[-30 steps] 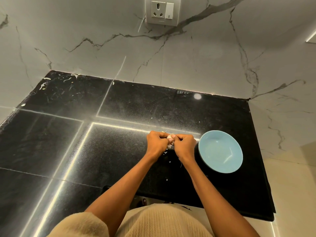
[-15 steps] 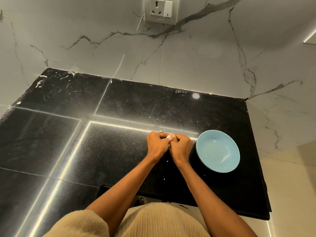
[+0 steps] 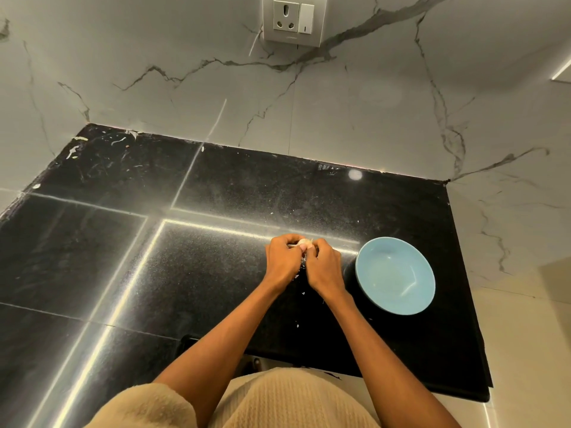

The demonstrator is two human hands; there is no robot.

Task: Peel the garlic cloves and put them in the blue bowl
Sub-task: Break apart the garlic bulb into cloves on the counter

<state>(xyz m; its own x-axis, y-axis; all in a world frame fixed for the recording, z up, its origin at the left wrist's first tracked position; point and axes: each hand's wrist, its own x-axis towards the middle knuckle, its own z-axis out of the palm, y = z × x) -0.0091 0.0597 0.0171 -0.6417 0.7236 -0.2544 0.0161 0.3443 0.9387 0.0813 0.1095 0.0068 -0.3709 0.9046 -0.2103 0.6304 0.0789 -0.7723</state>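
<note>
A pale garlic clove (image 3: 304,242) shows between my fingertips, mostly hidden by them. My left hand (image 3: 282,261) and my right hand (image 3: 324,264) are pressed together over the black counter, both with fingers curled round the clove. The blue bowl (image 3: 395,275) stands on the counter just right of my right hand, and nothing shows inside it. Small white flecks of garlic skin (image 3: 303,293) lie on the counter below my hands.
The black stone counter (image 3: 185,257) ends at a marble wall behind and at an edge on the right. A wall socket (image 3: 293,21) sits high on the wall. White scraps lie at the counter's far left corner (image 3: 74,149).
My hands stay together on the clove with only small finger shifts. The camera view has drifted slightly.
</note>
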